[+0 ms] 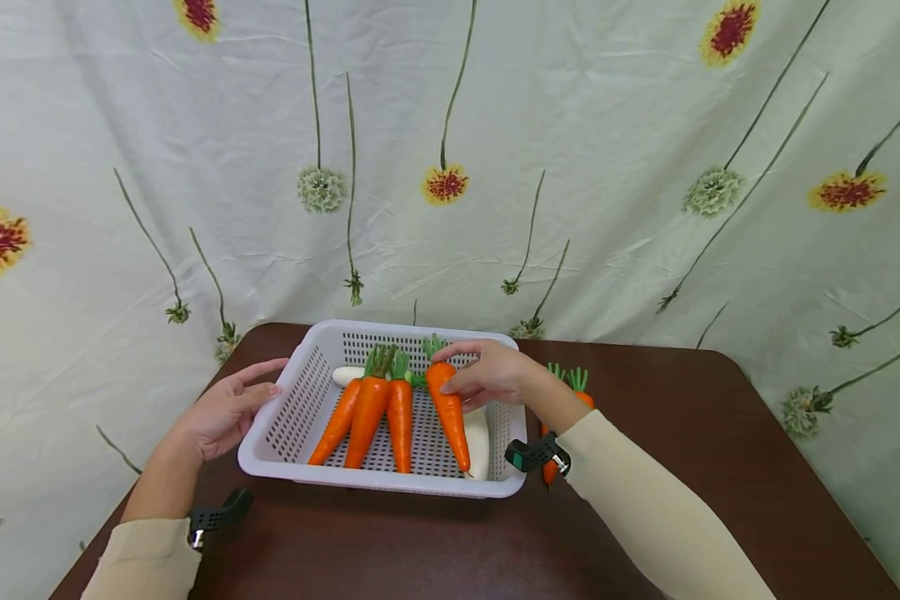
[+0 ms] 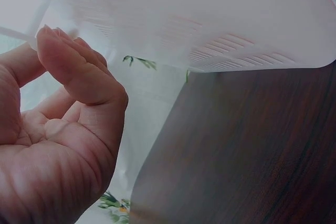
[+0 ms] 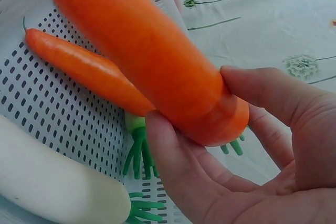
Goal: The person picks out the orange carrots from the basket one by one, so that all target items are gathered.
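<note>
Beige sleeves (image 1: 660, 508) reached in from the frame's lower corners, over a dark desk (image 1: 420, 542). Left of center, the left hand (image 1: 228, 408) pinched the rim of a white basket (image 1: 382, 480) in a narrow grip. At center, the right hand's (image 1: 498, 375) grip held a carrot (image 1: 447, 412) at the basket's right half; whether it touched the bottom could not be told. Three more carrots (image 1: 367, 421) and two radishes (image 1: 477, 446) lay inside. Right of center, other carrots (image 1: 584, 399) sat on the desk, partly hidden by the arm. A flowered cloth (image 1: 607, 125) hung across the upper frame.
</note>
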The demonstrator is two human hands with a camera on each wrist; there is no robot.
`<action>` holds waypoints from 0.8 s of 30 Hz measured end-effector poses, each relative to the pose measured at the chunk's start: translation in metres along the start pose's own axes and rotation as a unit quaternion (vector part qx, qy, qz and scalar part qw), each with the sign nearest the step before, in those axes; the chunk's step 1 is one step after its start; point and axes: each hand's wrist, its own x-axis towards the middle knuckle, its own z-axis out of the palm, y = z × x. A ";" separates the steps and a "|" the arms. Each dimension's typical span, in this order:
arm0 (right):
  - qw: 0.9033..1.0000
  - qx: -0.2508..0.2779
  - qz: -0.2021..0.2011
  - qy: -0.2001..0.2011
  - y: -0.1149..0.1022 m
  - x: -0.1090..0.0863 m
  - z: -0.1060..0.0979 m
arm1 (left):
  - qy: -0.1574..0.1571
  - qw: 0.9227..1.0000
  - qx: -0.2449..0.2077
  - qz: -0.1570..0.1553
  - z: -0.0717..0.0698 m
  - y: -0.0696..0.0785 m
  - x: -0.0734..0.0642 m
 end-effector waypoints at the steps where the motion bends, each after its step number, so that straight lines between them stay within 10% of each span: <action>1: 1.000 0.001 0.001 0.005 0.000 -0.001 -0.001 | 0.000 1.000 0.000 0.000 0.000 0.000 0.000; 24: 0.996 0.059 -0.054 0.025 0.007 -0.027 -0.015 | -0.003 1.000 0.001 0.000 -0.001 -0.001 0.001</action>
